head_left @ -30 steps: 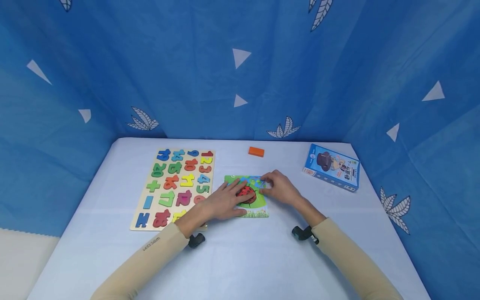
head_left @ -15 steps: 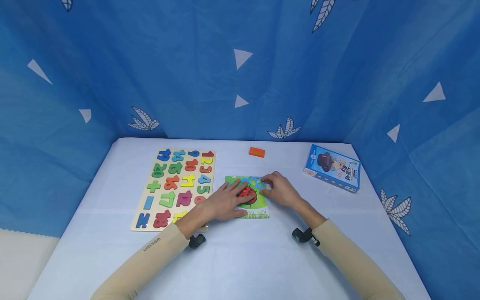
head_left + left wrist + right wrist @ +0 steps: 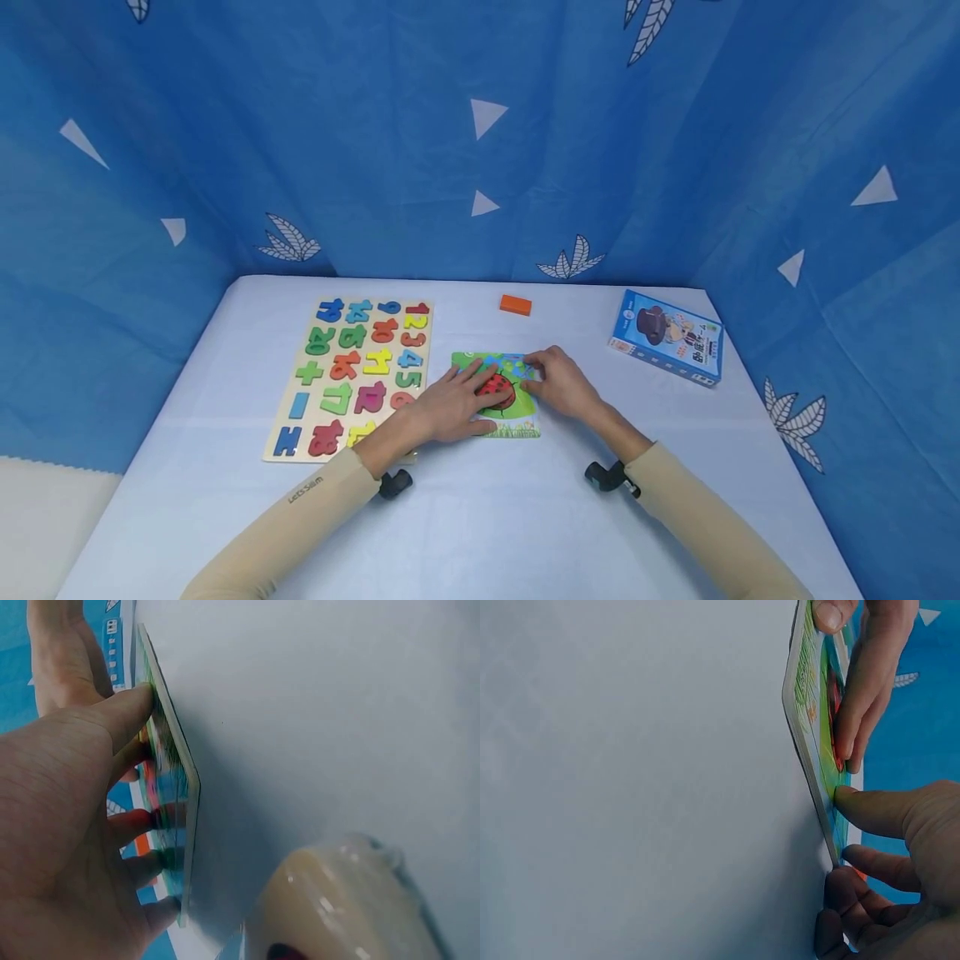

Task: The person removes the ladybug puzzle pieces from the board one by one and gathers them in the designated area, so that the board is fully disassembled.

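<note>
From the head view, the ladybug puzzle lies flat in the middle of the white table. The left hand is spread over its left part, not gripping. The right hand bends its fingers to hold the right edge, near the far corner. The number board is on the left, the orange block is far off, and the blue box is far right. In the left wrist view, the left fingertips touch the puzzle's top. In the right wrist view, the right thumb rests on top by the edge. I think this step is steadying the puzzle while working at its edge; the next move seems to need gentle right fingers.
</note>
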The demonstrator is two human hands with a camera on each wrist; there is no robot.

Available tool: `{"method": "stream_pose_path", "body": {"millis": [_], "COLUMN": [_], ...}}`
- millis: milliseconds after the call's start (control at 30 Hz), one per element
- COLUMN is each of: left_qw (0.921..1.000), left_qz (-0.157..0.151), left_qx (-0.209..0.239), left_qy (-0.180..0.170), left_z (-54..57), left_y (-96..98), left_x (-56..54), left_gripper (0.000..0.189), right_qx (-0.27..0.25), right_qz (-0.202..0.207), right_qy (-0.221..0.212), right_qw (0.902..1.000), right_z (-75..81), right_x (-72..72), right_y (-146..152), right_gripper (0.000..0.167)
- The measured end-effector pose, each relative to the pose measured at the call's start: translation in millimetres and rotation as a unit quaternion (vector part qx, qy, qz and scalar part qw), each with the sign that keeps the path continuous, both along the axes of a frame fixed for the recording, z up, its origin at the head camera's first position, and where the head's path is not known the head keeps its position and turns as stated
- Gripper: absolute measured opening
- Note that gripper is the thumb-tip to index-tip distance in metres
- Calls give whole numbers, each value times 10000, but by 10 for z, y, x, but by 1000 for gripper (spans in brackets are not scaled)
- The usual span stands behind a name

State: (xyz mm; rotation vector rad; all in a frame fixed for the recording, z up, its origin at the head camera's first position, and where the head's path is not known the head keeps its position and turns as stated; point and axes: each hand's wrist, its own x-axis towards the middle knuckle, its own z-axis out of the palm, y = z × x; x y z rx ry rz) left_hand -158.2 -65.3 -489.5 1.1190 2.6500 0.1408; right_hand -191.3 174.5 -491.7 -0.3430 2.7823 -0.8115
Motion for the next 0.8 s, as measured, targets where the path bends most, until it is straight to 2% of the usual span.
{"method": "stream_pose_path", "body": {"millis": [567, 800], "left_qw": [10000, 9999], "left_qz": [16, 80], "left_qx": [-1, 56], "left_qy": [-4, -97], "left_z": [12, 16], "left_y": [7, 16], "left_x": [1, 9], "left_gripper": [63, 62], "right_qx": [-57, -248], "right_qz": [-96, -172], "right_qy": [84, 90], "right_qw": [9999, 9995], "right_z": [12, 1], "right_x": [21, 14], "right_y": [-24, -2], "right_gripper": [47, 44]}}
